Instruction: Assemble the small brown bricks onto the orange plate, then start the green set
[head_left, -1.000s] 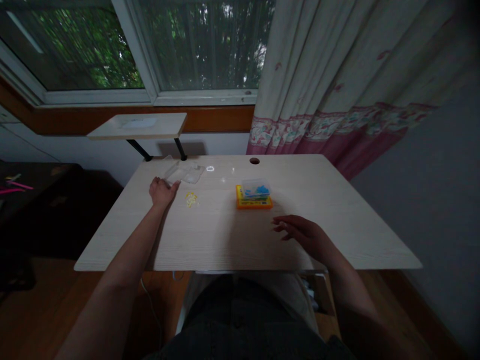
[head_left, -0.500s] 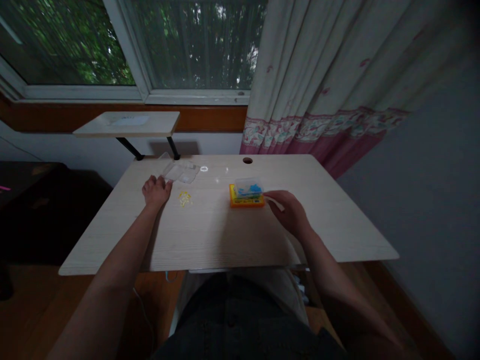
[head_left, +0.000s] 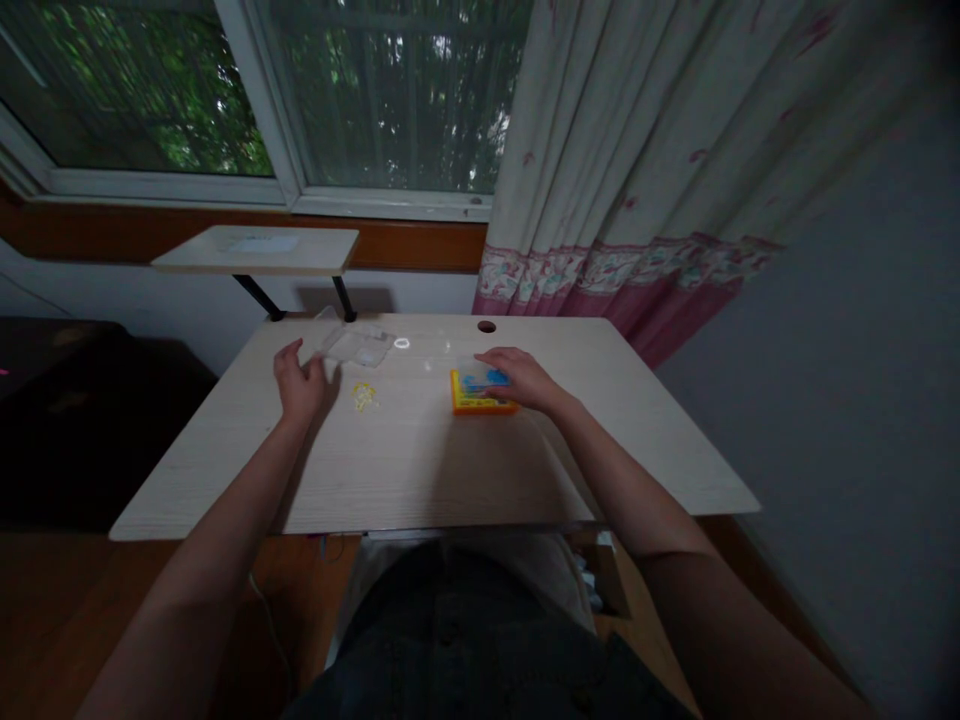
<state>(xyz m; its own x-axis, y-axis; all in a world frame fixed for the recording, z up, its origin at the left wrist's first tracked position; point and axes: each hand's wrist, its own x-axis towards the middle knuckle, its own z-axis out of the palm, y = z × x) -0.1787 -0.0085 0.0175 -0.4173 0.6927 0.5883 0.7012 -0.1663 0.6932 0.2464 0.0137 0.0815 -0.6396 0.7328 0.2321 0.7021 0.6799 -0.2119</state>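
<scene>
My right hand (head_left: 525, 378) reaches over a small clear plastic box (head_left: 471, 378) with blue pieces inside, its thumb at the near side and its fingers at the far side. That box rests on a yellow and orange box (head_left: 476, 407) lying on the desk, and my hand hides their right ends. On the left, my left hand (head_left: 298, 380) is raised just off the desk, thumb and fingers apart, with nothing in it. Beside it lies an open clear plastic case (head_left: 358, 345). A little pile of yellow and whitish bits (head_left: 364, 396) lies between my hands.
The pale wooden desk (head_left: 405, 470) has a cable hole (head_left: 487, 327) near its back edge. A raised shelf (head_left: 262, 250) on black legs stands at the back left, carrying a paper. Behind are a window and a floral curtain (head_left: 600, 200).
My right hand has moved left from the boxes' right edge and closed over the clear box. My left hand has lifted off the desk beside the clear case, its fingers spreading.
</scene>
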